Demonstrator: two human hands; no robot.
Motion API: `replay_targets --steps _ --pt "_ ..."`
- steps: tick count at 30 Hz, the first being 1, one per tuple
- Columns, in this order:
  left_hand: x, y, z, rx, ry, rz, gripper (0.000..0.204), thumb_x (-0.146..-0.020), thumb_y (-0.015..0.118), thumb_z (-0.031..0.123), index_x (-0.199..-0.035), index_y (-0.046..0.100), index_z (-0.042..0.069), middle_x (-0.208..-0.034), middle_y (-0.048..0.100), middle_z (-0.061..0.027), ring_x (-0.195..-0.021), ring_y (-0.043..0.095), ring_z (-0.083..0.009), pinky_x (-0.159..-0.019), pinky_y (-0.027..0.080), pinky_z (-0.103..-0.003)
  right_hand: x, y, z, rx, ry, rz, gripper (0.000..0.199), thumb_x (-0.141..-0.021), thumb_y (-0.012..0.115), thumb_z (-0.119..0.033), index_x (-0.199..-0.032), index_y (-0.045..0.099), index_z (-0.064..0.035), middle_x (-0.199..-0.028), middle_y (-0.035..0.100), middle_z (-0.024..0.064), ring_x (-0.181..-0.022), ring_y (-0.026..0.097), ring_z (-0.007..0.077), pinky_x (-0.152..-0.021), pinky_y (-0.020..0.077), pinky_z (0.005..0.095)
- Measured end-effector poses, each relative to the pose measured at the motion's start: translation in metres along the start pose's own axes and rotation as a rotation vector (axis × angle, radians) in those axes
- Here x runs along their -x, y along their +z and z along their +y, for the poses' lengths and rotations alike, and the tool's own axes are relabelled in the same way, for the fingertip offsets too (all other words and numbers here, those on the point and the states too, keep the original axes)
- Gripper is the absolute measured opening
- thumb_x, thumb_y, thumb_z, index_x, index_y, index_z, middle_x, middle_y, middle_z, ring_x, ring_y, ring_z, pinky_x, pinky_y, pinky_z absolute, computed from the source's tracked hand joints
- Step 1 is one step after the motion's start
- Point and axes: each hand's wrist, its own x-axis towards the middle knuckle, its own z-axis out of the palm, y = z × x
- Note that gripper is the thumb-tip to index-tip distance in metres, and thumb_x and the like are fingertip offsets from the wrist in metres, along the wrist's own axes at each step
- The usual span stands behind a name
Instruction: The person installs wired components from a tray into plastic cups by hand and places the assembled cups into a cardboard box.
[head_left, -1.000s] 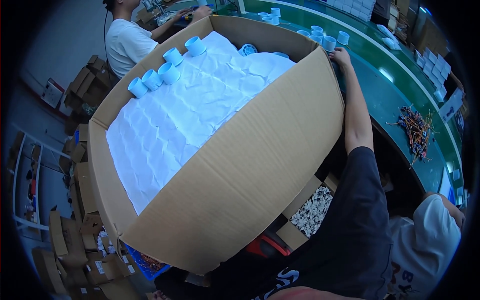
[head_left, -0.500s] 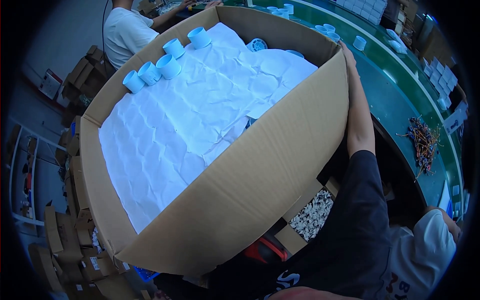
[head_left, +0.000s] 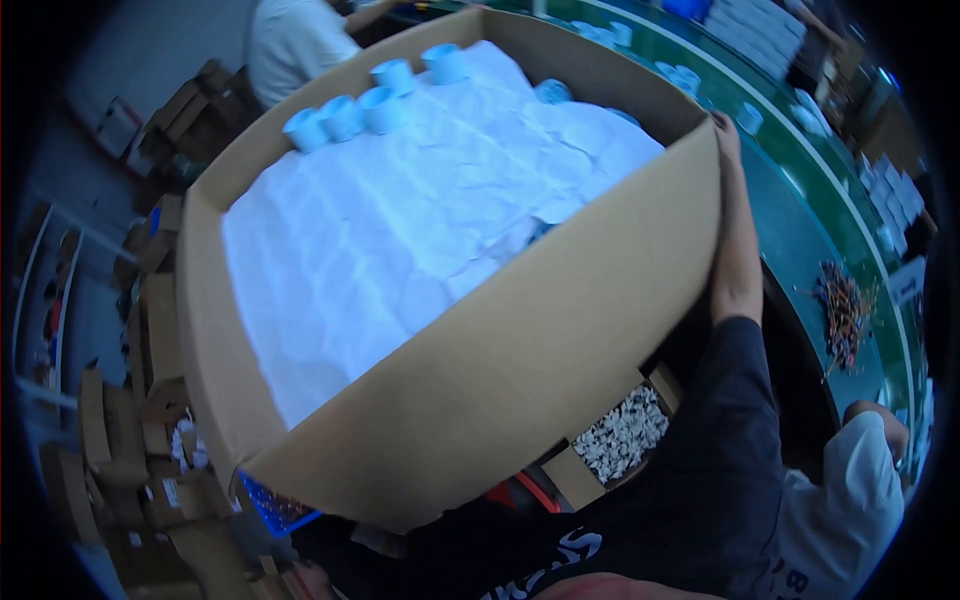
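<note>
A large open cardboard box (head_left: 500,370) tilts in front of me. My right hand (head_left: 728,138) is closed on its right-hand corner, near the top edge; part of the fingers is hidden by the cardboard. Crumpled white paper (head_left: 370,250) covers most of the contents. Along the far wall, several light-blue plastic cups or spools (head_left: 380,110) rest on the paper. Another blue spool (head_left: 552,92) shows by the paper's far edge. I cannot make out my left hand; dark clothing and the box fill the lower left.
On the right curves a green conveyor table (head_left: 800,230) with more blue cups (head_left: 748,118) and a wire bundle (head_left: 845,315). Below the box are a carton of small white parts (head_left: 625,435) and a blue crate (head_left: 270,505). Co-workers stand far left and at right; cartons (head_left: 110,430) crowd the left.
The box has shifted right and slightly up in the picture, with my right hand still on its corner. More of the blue crate shows below it. The view is blurrier.
</note>
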Motion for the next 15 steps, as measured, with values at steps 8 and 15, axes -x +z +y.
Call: replay_targets --steps 8,15 --pt "0.014 -0.036 -0.012 0.473 0.112 0.107 0.025 -0.09 0.053 0.024 -0.095 0.059 0.0 -0.089 0.061 -0.0195 -0.086 0.06 -0.0319 -0.077 0.046 -0.04 0.021 0.002 -0.113 -0.361 0.011 0.089 0.034 -0.09 0.061 -0.017 -0.121 0.056 -0.0041 -0.101 0.063 0.0059 -0.082 0.055 0.011 -0.073 0.0461 0.0253" --pt "-0.002 -0.049 0.075 1.002 0.281 0.036 0.018 -0.097 0.049 0.02 -0.088 0.053 0.005 -0.069 0.052 -0.0009 -0.057 0.048 -0.0066 -0.05 0.038 -0.022 0.115 0.2 -0.391 0.104 -0.521 -0.907 0.023 -0.094 0.055 -0.014 -0.115 0.056 -0.0058 -0.093 0.059 0.0041 -0.085 0.055 0.0107 -0.074 0.0454 0.0247"
